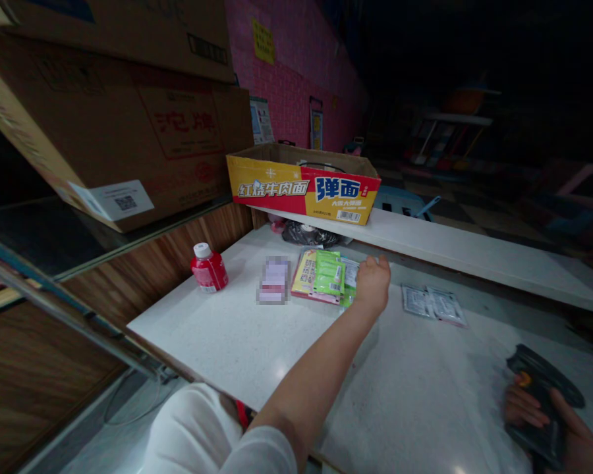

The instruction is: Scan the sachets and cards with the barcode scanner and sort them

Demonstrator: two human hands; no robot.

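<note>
My left hand point(374, 284) reaches over the white counter, its fingers curled closed beside the right edge of a small pile of flat packets. Bright green sachets point(329, 272) lie on top of that pile, over a yellow and pink packet point(304, 271). Whatever the left fingers may hold is hidden behind the hand. At the lower right, my right hand point(526, 405) is wrapped round the handle of a dark barcode scanner point(546, 375), with an orange trigger under the fingers. Two silvery sachets point(432, 303) lie side by side between the hands.
A red bottle with a white cap point(209, 270) stands at the counter's left, near a blurred-out flat item point(273, 280). An open yellow and red carton point(301, 187) rests on the raised ledge point(454, 243). Large cardboard boxes point(123, 131) are stacked at left.
</note>
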